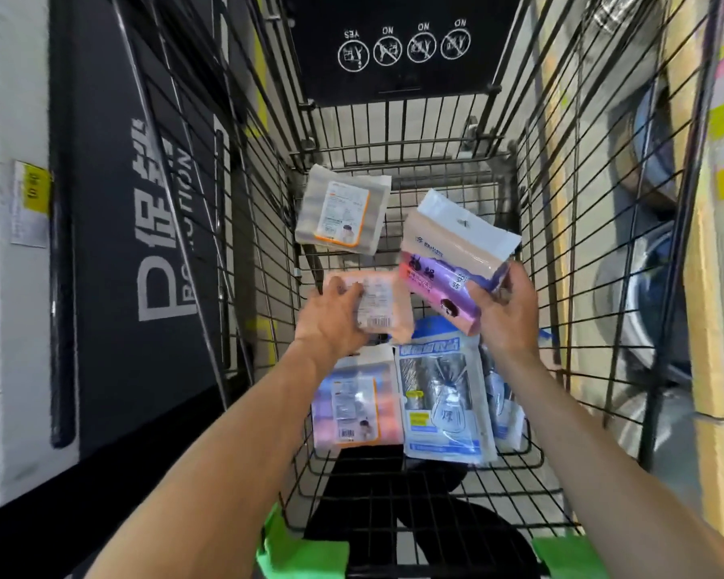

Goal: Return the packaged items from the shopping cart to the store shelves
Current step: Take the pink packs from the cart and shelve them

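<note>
hands inside cart (pixel 561 202): left hand (pixel 331 323) grips peach pack (pixel 379 305), right hand (pixel 506 315) grips purple-pink pack (pixel 444 265)

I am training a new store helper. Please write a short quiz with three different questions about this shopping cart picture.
1. True or false: both hands hold a package.
2. Which hand holds the purple package? A) left B) right
3. Fill in: the grey package with the orange-edged label lies at the cart's ___ end.

Key: 1 true: the left hand grips a peach package. 2 B, the right hand. 3 far, within the wire cart.
</note>
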The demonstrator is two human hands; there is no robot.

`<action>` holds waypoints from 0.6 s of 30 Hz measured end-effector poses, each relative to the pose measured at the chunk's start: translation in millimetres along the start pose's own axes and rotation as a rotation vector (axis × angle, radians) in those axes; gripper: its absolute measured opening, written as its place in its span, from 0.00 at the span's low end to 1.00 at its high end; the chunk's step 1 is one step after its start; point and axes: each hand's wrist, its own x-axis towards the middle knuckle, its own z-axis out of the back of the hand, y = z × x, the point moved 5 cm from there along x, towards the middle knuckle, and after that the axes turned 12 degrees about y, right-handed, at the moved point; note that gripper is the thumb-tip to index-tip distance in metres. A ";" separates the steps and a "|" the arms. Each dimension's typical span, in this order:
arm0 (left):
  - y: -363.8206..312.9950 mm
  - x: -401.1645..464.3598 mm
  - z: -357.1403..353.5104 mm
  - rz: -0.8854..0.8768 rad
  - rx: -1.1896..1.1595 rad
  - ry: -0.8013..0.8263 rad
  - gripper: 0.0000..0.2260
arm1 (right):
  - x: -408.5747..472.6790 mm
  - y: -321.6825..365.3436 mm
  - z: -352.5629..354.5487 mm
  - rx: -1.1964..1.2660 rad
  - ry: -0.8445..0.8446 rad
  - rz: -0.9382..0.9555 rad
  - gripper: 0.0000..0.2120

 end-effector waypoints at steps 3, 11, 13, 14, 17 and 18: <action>2.1 -3.3 26.9 -0.031 -0.198 -0.117 0.23 | -4.0 -3.1 2.3 0.058 -0.062 -0.012 0.11; 29.2 -6.5 49.5 0.054 -0.819 -0.325 0.20 | -6.7 4.9 19.0 0.056 -0.178 -0.004 0.13; 23.0 -8.5 50.0 0.054 -0.788 -0.349 0.17 | -13.2 14.3 23.9 -0.069 -0.184 0.036 0.12; 18.5 -12.5 52.1 0.065 -0.763 -0.382 0.15 | -19.1 21.4 25.9 -0.143 -0.185 0.064 0.12; 5.0 -36.0 65.2 0.112 -0.862 -0.468 0.14 | -47.2 50.3 30.0 -0.303 -0.215 0.142 0.11; -2.9 -45.4 72.7 0.091 -0.999 -0.471 0.14 | -59.1 62.0 33.1 -0.327 -0.234 0.170 0.11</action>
